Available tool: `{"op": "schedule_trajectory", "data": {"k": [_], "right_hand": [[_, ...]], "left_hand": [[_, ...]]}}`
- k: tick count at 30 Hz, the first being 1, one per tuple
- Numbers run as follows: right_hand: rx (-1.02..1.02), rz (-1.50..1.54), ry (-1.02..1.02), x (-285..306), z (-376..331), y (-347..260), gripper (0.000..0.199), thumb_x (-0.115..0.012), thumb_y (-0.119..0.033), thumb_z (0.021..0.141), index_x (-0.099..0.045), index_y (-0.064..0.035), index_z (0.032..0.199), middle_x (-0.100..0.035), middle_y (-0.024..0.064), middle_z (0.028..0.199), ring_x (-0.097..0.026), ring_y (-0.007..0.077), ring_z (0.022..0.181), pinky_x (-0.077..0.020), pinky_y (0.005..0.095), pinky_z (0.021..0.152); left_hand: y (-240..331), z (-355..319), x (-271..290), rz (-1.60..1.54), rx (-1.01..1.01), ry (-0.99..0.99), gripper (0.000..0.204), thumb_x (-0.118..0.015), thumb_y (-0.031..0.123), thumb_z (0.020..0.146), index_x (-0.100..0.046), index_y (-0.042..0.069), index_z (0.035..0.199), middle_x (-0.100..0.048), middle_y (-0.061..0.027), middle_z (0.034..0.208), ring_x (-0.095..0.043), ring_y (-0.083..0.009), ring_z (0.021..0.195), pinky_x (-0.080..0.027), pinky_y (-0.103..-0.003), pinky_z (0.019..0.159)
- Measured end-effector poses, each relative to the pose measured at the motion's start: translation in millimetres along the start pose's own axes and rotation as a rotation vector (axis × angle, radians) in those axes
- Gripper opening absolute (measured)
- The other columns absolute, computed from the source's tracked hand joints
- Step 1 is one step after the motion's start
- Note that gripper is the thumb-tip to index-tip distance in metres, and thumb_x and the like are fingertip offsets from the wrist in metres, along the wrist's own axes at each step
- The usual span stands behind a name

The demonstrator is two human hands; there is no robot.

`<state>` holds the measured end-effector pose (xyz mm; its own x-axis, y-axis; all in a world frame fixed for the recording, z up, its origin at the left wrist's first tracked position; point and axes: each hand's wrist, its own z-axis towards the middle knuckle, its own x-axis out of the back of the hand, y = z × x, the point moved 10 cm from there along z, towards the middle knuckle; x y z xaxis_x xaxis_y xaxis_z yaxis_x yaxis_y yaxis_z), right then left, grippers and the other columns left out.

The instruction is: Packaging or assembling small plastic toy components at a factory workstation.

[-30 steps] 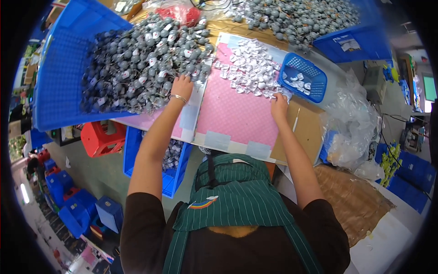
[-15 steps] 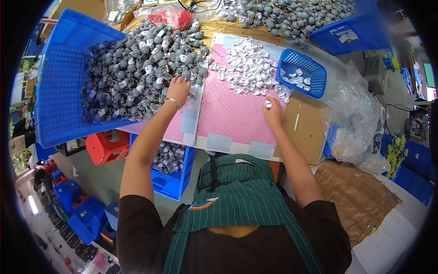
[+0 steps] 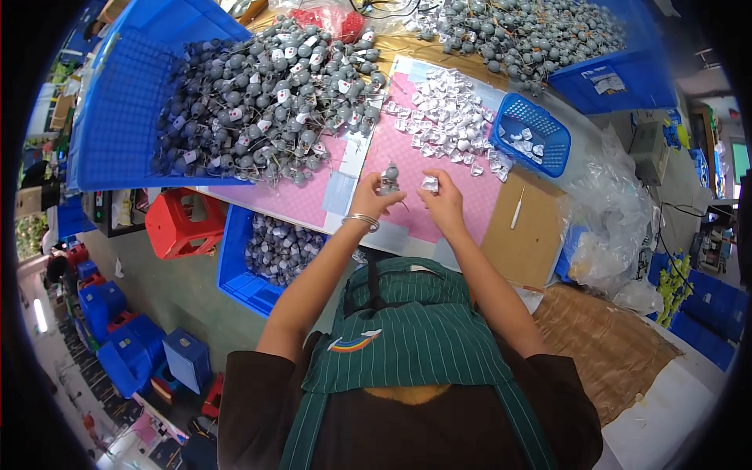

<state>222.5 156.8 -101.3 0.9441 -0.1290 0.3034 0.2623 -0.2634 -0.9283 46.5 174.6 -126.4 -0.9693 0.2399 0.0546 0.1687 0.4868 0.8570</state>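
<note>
Above the pink work surface point(image 3: 407, 223), my left hand point(image 3: 372, 200) grips a small grey figure-like part point(image 3: 389, 177) with a rounded top and a thin wire-like tail. Just to its right, my right hand point(image 3: 446, 205) pinches a small white piece point(image 3: 430, 184) between thumb and fingers. The two held things are close together but apart. Beyond my hands lies a loose heap of similar white pieces point(image 3: 450, 113). To the left, a big pile of grey ball-shaped parts point(image 3: 258, 102), some bearing white pieces, spills from a blue crate point(image 3: 121, 117).
A small blue basket point(image 3: 554, 149) holds a few white pieces. Beside it, a white pen-like tool point(image 3: 517, 207) lies on brown board point(image 3: 501, 243). More grey parts point(image 3: 517, 35) lie at the back right. Below the table edge stand a red stool point(image 3: 176, 227) and a blue bin point(image 3: 235, 270).
My left hand has come back from the grey pile toward the middle, now with a grey part in it. My right hand has moved left with the white piece, close to the left hand.
</note>
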Motion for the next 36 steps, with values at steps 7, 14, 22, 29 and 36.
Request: {"op": "schedule_trajectory", "data": {"k": [7,14,22,29,36], "right_hand": [[0.320,-0.021,-0.022,-24,-24,-33,0.034,-0.055,-0.003,0.082,-0.056,-0.0009,0.115,-0.063,0.0166,0.093,-0.064,0.0211,0.074,-0.0504,0.0304,0.064],[0.084,0.010,-0.240,-20,-38,-48,0.026,-0.060,-0.004,0.082,-0.062,0.0016,0.107,-0.063,0.0128,0.095,-0.062,0.0160,0.084,-0.0514,0.0277,0.071],[-0.026,0.172,-0.322,-16,-42,-37,0.025,-0.067,-0.006,0.077,-0.062,0.0031,0.099,-0.063,0.0101,0.089,-0.062,0.0140,0.077,-0.0508,0.0257,0.067],[0.028,0.349,-0.217,-7,-42,-61,0.025,-0.070,-0.003,0.074,-0.060,0.0023,0.097,-0.064,0.0086,0.085,-0.063,0.0137,0.076,-0.0516,0.0253,0.069],[0.092,0.153,-0.149,-2,-49,-75,0.023,-0.071,0.002,0.070,-0.059,0.0007,0.090,-0.065,0.0081,0.079,-0.064,0.0129,0.073,-0.0520,0.0249,0.067]], "left_hand": [[13,-29,-13,0.139,-0.108,0.039,0.048,-0.076,0.016,0.072,-0.053,0.001,0.112,-0.061,-0.0057,0.088,-0.058,-0.0100,0.064,-0.048,-0.022,0.046],[3,-50,-21,-0.237,-0.136,-0.150,0.053,-0.068,-0.001,0.075,-0.046,0.001,0.123,-0.054,-0.0099,0.102,-0.061,-0.0180,0.083,-0.058,-0.027,0.058],[20,-60,-10,-0.147,-0.122,-0.088,0.053,-0.074,0.001,0.069,-0.050,-0.001,0.116,-0.058,-0.0094,0.097,-0.062,-0.0174,0.083,-0.057,-0.027,0.060],[51,-70,0,0.180,-0.312,0.104,0.052,-0.082,0.013,0.061,-0.059,0.000,0.105,-0.063,-0.0062,0.086,-0.062,-0.0140,0.075,-0.052,-0.028,0.062],[84,-86,3,0.389,-0.417,0.128,0.047,-0.083,0.017,0.057,-0.063,0.003,0.097,-0.060,-0.0080,0.079,-0.060,-0.0182,0.066,-0.050,-0.028,0.060]]}}
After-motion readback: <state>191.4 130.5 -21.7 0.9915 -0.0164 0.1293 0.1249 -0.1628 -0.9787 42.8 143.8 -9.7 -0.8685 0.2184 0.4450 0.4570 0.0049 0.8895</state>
